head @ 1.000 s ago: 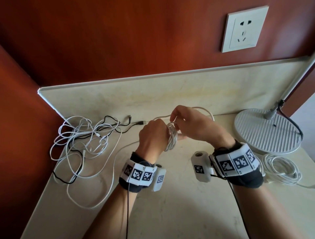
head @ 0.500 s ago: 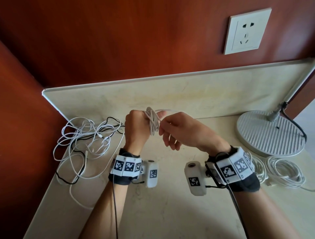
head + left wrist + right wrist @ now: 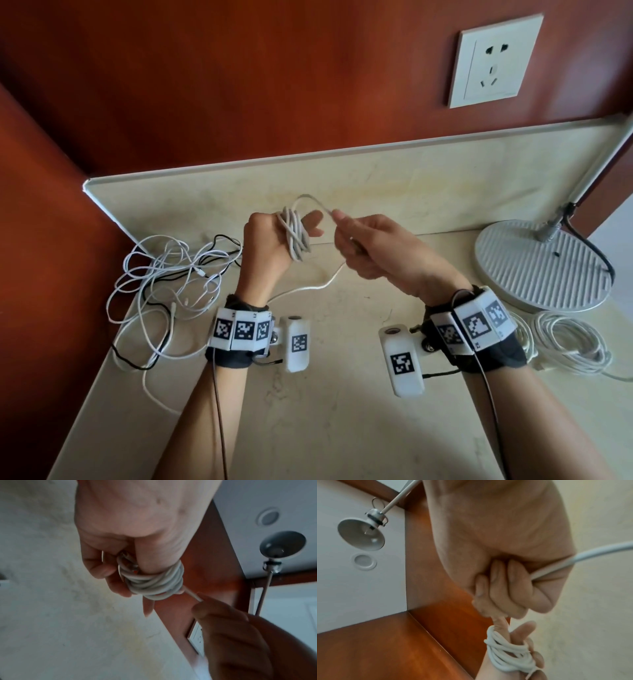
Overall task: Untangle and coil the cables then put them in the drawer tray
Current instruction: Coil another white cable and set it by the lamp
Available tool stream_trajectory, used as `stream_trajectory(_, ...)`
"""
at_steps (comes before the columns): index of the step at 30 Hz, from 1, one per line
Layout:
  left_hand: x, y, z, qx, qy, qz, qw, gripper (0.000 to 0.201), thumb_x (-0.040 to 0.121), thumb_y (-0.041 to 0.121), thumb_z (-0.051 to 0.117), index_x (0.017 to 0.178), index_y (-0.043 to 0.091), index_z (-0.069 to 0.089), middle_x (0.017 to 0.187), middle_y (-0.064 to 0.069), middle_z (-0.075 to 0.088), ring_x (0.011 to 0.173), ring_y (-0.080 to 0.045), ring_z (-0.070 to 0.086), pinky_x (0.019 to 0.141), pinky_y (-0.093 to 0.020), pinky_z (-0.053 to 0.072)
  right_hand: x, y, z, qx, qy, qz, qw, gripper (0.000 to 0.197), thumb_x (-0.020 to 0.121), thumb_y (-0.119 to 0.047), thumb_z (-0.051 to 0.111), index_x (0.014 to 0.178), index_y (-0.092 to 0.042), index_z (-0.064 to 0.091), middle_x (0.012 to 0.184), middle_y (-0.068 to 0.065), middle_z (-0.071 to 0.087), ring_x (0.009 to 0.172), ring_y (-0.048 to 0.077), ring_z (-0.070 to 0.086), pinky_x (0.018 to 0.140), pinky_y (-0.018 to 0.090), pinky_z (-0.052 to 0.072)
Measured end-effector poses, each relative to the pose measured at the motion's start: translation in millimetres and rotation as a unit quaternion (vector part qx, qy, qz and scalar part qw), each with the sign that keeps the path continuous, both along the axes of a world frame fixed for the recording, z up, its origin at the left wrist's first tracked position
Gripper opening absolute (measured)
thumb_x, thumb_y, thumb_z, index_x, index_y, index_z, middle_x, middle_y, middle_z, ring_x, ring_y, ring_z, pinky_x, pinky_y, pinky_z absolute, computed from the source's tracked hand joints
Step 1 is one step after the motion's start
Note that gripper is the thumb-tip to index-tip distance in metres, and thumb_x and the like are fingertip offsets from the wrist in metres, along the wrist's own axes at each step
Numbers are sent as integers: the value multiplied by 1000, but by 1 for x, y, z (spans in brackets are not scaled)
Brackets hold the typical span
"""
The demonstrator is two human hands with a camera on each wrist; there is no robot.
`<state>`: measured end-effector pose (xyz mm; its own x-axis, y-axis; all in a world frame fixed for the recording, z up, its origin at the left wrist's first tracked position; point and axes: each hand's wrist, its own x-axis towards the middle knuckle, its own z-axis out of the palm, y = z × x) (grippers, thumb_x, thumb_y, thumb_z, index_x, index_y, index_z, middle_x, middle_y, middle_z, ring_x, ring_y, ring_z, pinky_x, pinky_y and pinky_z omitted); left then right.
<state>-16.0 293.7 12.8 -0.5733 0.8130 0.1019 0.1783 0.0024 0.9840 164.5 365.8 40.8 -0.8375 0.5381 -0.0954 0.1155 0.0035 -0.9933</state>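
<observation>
My left hand (image 3: 274, 240) is raised above the counter with a white cable coil (image 3: 294, 236) wound several times round its fingers; its fingers curl on the coil (image 3: 154, 585). My right hand (image 3: 363, 246), just to its right, grips the free run of the same white cable (image 3: 583, 561) in curled fingers, and a short arc (image 3: 315, 202) joins the two hands. The cable's tail (image 3: 308, 284) trails down over the counter. A tangled heap of white and black cables (image 3: 171, 284) lies at the left against the corner.
A round ribbed lamp base (image 3: 541, 263) stands at the right with its black cord. A coiled white cable (image 3: 565, 342) lies in front of it. A wall socket (image 3: 496, 61) sits above the pale backsplash (image 3: 376, 171). No drawer tray is in view.
Both hands have lifted from the counter and moved apart. The right hand has drawn a new loop of cable up and over the coil on the left hand.
</observation>
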Motion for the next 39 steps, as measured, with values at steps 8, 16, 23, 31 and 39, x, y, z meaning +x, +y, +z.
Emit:
stream_trajectory(8, 25, 6, -21, -165, 449, 10, 878, 37, 95, 25, 57, 61, 20, 43, 66, -4, 62, 75, -34, 68, 58, -32, 33, 2, -11, 9, 135, 28, 8, 990, 61, 112, -40, 41, 60, -9, 45, 51, -1, 33, 49, 16, 23, 49, 19, 27)
stream_trajectory(16, 4, -3, -9, -14, 311, 105, 945, 36, 86, 34, 83, 53, 26, 69, 44, 23, 50, 52, 12, 42, 45, -14, 35, -6, -26, 2, 205, -28, 72, 976, 60, 113, -38, 40, 58, -12, 41, 53, 1, 34, 51, 18, 25, 52, 28, 29)
stream_trajectory(23, 8, -7, 12, -1, -15, 60, 998, 39, 106, 24, 54, 101, -8, 76, 76, -7, 74, 60, -5, 65, 67, -21, 52, -17, -30, -5, 129, -7, 135, 982, 59, 113, -40, 37, 63, -8, 43, 55, 4, 33, 51, 16, 23, 51, 21, 27)
stream_trajectory(31, -2, -10, 18, -8, -125, -175, 977, 78, 62, 90, 59, 61, 12, 67, 59, -5, 57, 47, -13, 50, 48, -22, 40, -14, -5, -25, 54, -117, 162, 978, 65, 94, -63, 60, 56, -22, 27, 56, 2, 21, 53, 21, 14, 59, 36, 14)
stream_trajectory(39, 12, -24, 30, -64, 107, -298, 946, 46, 83, 62, 69, 73, 17, 75, 73, -7, 71, 62, -12, 63, 63, -23, 47, 4, 25, -26, -28, -129, 191, 973, 51, 83, -51, 79, 75, -13, 46, 61, -4, 21, 52, 12, 14, 47, 23, 16)
